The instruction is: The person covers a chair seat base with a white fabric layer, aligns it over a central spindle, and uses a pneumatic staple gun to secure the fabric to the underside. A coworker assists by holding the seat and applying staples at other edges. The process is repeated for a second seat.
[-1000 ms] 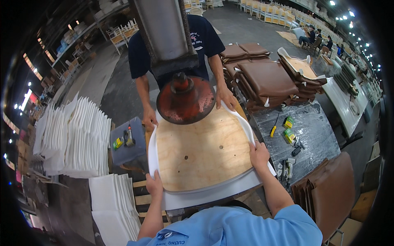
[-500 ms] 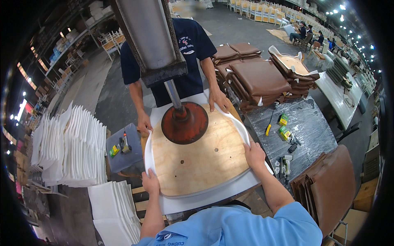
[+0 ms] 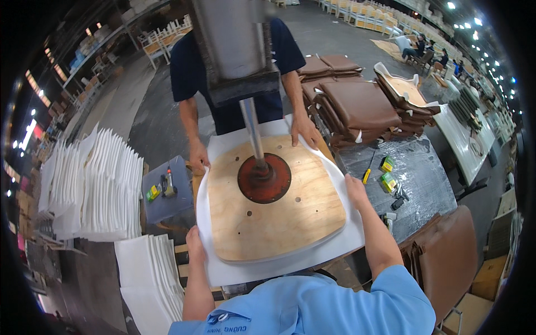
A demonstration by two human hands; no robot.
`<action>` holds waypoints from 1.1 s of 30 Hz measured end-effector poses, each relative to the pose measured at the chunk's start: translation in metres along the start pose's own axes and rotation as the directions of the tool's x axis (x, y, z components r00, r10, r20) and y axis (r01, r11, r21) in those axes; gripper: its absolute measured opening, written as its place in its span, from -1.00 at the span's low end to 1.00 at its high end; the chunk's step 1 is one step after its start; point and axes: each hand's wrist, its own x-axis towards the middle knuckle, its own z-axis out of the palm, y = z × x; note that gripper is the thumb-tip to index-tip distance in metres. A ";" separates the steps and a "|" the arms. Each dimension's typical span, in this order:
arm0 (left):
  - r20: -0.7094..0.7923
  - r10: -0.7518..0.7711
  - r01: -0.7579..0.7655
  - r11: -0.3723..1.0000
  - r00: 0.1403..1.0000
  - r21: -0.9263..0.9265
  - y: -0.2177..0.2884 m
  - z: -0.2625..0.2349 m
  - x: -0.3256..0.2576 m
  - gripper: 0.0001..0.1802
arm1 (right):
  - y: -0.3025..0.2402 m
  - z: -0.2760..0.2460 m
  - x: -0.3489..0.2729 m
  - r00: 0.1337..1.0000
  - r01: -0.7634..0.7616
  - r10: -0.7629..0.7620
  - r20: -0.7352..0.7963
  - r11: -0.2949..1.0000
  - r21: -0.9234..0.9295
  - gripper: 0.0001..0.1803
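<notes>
A pale plywood seat board (image 3: 273,226) with several drilled holes lies on a larger white padding sheet (image 3: 234,271). The round red-and-black press foot (image 3: 264,178) bears on the board, below a steel rod. At the sheet's left edge is my left hand (image 3: 195,245), fingers curled against it and partly hidden. My right hand (image 3: 356,191) is closed at the right edge, its thumb side up. Across from me a co-worker's two hands, one on the left (image 3: 199,155) and one on the right (image 3: 304,129), hold the sheet's far edges.
A tall grey press cylinder (image 3: 234,44) hangs over the far side. White sheets (image 3: 92,187) are stacked at left, with more (image 3: 149,273) nearer me. Brown padded seats (image 3: 357,106) and a wrapped table (image 3: 424,173) with tools stand right; brown covers (image 3: 446,257) lie nearer.
Both my hands have moved outward from the board, the right one also farther away. The sheet's raised near sides lie flatter. Press foot and board have shifted in view as the head moved.
</notes>
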 end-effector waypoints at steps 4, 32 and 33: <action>0.094 -0.023 0.025 0.999 0.995 -0.025 0.001 -0.012 0.008 -0.39 | -0.001 0.006 0.018 0.986 -0.144 0.120 0.115 0.963 0.228 -0.38; 0.092 0.274 -0.285 0.850 0.957 0.443 -0.014 0.000 0.018 -0.64 | -0.018 0.032 -0.003 0.971 0.163 -0.202 -0.125 0.950 -0.267 -0.72; 0.085 0.245 -0.258 0.862 0.966 0.436 -0.015 0.001 0.017 -0.65 | -0.021 0.033 -0.007 0.948 0.257 -0.297 -0.116 0.926 -0.276 -0.73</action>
